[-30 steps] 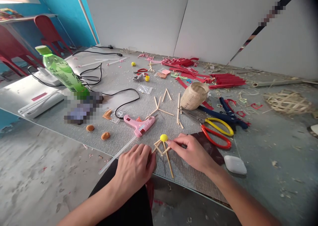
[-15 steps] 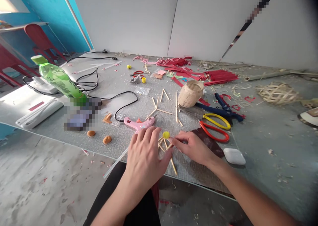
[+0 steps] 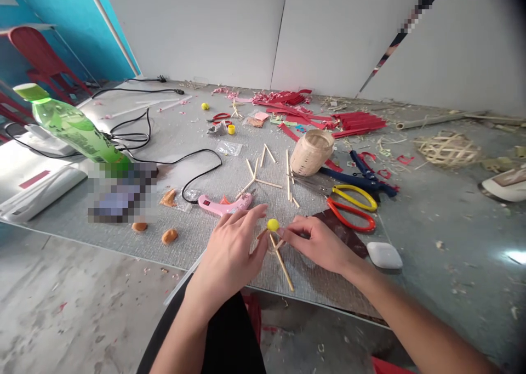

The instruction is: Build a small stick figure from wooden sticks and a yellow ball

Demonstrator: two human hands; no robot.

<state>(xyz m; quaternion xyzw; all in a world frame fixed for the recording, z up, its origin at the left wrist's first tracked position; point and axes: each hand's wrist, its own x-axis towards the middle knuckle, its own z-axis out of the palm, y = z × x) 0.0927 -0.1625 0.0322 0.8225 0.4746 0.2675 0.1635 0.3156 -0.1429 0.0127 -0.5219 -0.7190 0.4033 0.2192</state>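
Note:
A small figure of thin wooden sticks [image 3: 281, 261] topped by a yellow ball [image 3: 272, 225] lies near the front edge of a grey mat [image 3: 205, 171]. My right hand [image 3: 318, 245] pinches the sticks just right of the ball. Left of the figure, my left hand [image 3: 230, 250] rests with fingers loosely stretched, its fingertips touching the sticks. A pink glue gun [image 3: 224, 204] lies just beyond my left hand.
Red-and-yellow scissors [image 3: 353, 209], blue pliers [image 3: 361, 174], a small woven basket [image 3: 311, 152], loose sticks [image 3: 263, 171] and red paper strips [image 3: 353, 123] lie behind. A green bottle [image 3: 69, 127] and black cables [image 3: 139, 138] sit left, a white case [image 3: 384, 255] right.
My left hand rose from the mat edge toward the ball, fingers opening onto the sticks. The camera view shifted slightly right. My right hand kept its pinch.

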